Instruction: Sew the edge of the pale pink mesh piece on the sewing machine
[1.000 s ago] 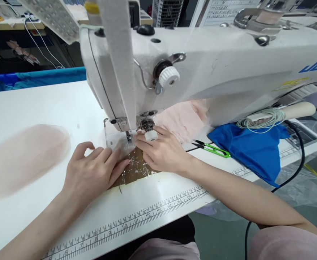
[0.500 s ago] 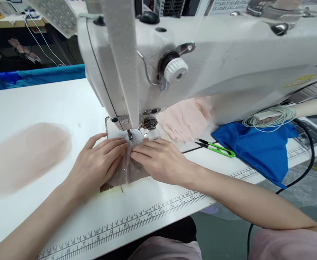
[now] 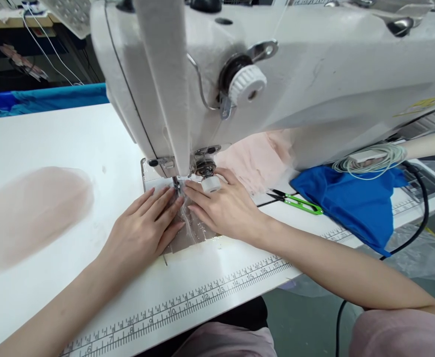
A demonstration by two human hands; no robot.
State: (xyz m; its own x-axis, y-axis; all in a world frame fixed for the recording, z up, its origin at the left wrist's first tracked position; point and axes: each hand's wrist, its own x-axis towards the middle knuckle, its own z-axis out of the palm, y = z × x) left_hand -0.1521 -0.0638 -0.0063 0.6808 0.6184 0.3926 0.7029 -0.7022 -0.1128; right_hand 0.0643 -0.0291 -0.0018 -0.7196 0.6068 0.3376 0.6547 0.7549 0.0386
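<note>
Looking down from the head camera; single view. Left hand (image 3: 143,232) lies palm-down on the sheer fabric piece (image 3: 193,233), fingers straight and close together, with the tips just short of the presser foot (image 3: 175,184). Right hand (image 3: 227,209) lies flat on the same piece from the other side, fingers extended toward the foot. The fingertips of the two hands nearly meet. Neither hand pinches or closes on anything; both are spread flat, pressing the fabric down.

Fabric piece sits on the white table (image 3: 53,144) directly in front of the needle. Its far edge reaches the foot and its near edge shows between the wrists. Sewing machine (image 3: 314,84) fills the upper frame. Small white knob (image 3: 211,184) sits just above the right knuckles.

Left of the hands, well apart: pale pink mesh oval (image 3: 31,213). Right of them: green-handled snips (image 3: 301,203), then blue cloth (image 3: 351,203) hanging over the table edge. Printed ruler (image 3: 202,296) runs along the near table edge.
</note>
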